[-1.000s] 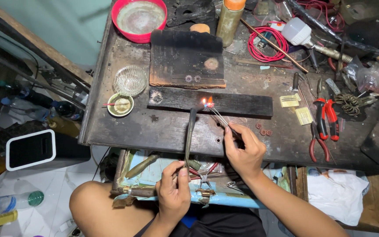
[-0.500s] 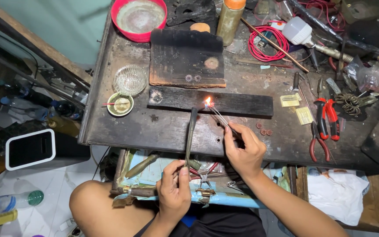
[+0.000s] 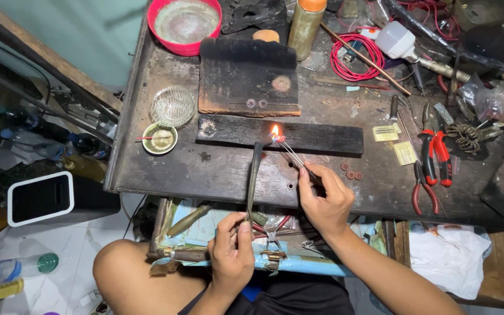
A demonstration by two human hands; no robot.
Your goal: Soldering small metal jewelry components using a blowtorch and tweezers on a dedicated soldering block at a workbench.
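At the centre of the frame a small flame (image 3: 275, 130) burns at the tip of a thin bent torch (image 3: 254, 175), right over a long charred block (image 3: 287, 135) that lies across the dark, scorched workbench (image 3: 147, 169). The left hand (image 3: 233, 252), low in the frame just in front of the bench edge, has its fingers wrapped closed around the torch's lower end. The right hand (image 3: 324, 197), just right of centre, pinches a pair of tweezers (image 3: 294, 156) between thumb and fingers, and the tips reach up and left into the flame, where a tiny glowing piece (image 3: 277, 139) sits on the block; it is too small to tell whether the tweezers grip it or only touch it. Three small round pieces (image 3: 352, 174) lie on the bench just right of that hand, and red-handled pliers (image 3: 433, 156) further right. A larger burnt slab (image 3: 246, 79) sits above the block, a glass dish (image 3: 172, 105) and a small tin (image 3: 160, 138) to the left, and a red bowl (image 3: 185, 24) at the top. The likely risks, judged from this view: the flame lingering on so small a piece could melt it, a slight tremor of the tweezers could knock it off the block, and the fingers near the heat could be burned.
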